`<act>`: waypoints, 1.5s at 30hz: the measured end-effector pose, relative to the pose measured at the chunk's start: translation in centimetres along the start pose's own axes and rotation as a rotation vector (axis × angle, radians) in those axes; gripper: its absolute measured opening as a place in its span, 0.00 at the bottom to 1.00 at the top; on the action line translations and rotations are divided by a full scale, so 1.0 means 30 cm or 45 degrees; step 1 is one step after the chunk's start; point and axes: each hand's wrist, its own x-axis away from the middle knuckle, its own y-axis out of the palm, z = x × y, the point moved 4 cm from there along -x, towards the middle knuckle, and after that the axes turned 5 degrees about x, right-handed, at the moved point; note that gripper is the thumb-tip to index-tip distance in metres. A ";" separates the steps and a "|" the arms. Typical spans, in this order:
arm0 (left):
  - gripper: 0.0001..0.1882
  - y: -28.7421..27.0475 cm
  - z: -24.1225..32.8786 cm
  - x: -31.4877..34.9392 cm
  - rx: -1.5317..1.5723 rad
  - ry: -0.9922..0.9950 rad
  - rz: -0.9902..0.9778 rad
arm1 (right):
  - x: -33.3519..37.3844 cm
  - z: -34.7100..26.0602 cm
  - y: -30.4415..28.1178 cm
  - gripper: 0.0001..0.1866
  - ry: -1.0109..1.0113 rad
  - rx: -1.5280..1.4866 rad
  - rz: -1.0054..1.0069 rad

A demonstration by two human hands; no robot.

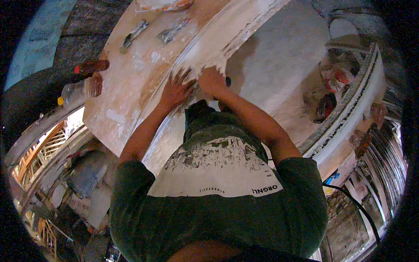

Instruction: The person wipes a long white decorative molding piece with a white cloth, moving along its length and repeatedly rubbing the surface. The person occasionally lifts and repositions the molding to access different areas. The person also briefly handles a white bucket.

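Observation:
A long white plaster-like strip (209,41) with ragged edges runs across a stained tabletop (118,87), from the far right toward me. My left hand (176,90) lies on the strip near my body, its fingers spread and pointing away. Just right of it, my right hand (212,81) is closed, knuckles up, on the strip's right edge. What its fingers hold, if anything, is hidden. A small dark shape (228,81) shows beside that hand; I cannot make out its kind.
Two metal-looking tools (134,36) lie on the tabletop at the far left. A red-ended bottle (91,67) and a clear yellow-capped bottle (74,94) are by its left edge. At right are a curved white-edged piece (345,126), clutter and a black cable (360,207).

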 end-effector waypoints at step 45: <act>0.19 -0.248 0.247 -1.316 0.051 0.148 0.293 | -0.618 0.802 -0.770 0.17 -0.095 0.277 0.250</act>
